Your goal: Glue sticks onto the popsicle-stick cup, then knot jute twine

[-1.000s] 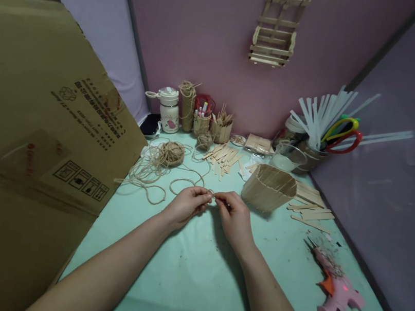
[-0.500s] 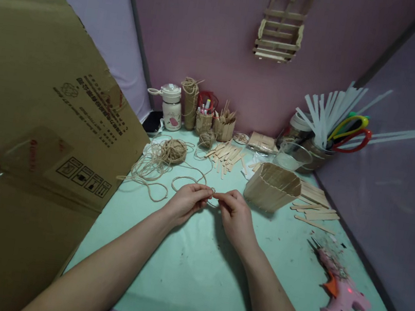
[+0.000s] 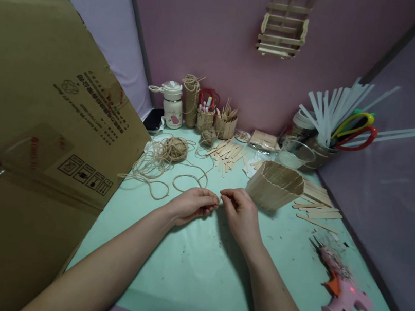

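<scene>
left hand point(image 3: 193, 204) and right hand point(image 3: 240, 210) meeting fingertip to fingertip just in front of the stick basket point(image 3: 275, 185), both narrowed to a pinch on a short end of jute twine point(image 3: 188, 179); pinched piece itself too small to make out clearly. judged light, limp and rough-fibred, so no slipping but no stiffness either: best taken close to the free end, between thumb and forefinger, with the slack left lying. rest of the strand looping away left of the basket, back to the twine ball point(image 3: 174, 149). both forearms reaching forward low over the tabletop point(image 3: 190, 272), wrists bent slightly inward, left knuckles up, right palm turned toward the left. loose craft sticks point(image 3: 227, 153) behind the basket; pink glue gun point(image 3: 342, 295) well to its right and nearer; cardboard sheet point(image 3: 30, 113) far to its left.
</scene>
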A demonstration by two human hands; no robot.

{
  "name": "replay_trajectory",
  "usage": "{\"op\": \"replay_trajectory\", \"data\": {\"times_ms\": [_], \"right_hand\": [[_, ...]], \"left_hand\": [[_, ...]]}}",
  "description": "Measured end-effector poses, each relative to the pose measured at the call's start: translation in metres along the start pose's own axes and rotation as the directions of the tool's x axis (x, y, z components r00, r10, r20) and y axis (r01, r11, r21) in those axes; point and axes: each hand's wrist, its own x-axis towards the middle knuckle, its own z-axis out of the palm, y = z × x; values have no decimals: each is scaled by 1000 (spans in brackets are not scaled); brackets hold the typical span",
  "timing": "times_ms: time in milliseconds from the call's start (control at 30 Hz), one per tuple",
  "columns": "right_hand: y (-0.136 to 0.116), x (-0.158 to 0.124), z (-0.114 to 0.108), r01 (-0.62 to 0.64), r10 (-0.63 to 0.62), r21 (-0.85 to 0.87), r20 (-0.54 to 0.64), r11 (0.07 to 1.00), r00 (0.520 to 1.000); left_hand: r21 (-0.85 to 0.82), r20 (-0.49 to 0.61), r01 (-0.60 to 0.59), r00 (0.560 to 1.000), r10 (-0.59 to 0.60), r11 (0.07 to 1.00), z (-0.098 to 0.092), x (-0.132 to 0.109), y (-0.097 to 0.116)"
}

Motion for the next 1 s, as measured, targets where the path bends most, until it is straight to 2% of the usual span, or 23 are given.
{"op": "replay_trajectory", "data": {"times_ms": [167,400,533,633,733,833,1000], "right_hand": [[-2,-1,2,-11,11,-2,-2,1000,1000],[-1,-1,3,-47,47,5,-8,999,999],[-1,-1,3,-134,102,-161,-192,978,976],[-4,-2,3,-140,68,-224,-300,965,952],[-8,-4,5,-62,21,-201,-202,978,979],[-8,-5,7,-42,32,-114,-87,993,996],[-4,-2,6,-47,45,-23,-56,999,997]], "left_hand": [[9,-27,-36,999,36,999,3,-1,-1],[-34,-81,-18,997,15,999,6,1,-5],[-26,-109,-57,993,54,998,5,4,-10],[13,-184,-147,972,147,989,5,7,-12],[143,-266,-269,916,299,952,7,7,-12],[294,-265,-354,862,431,888,9,7,-11],[381,-226,-342,866,446,859,10,6,-12]]}}
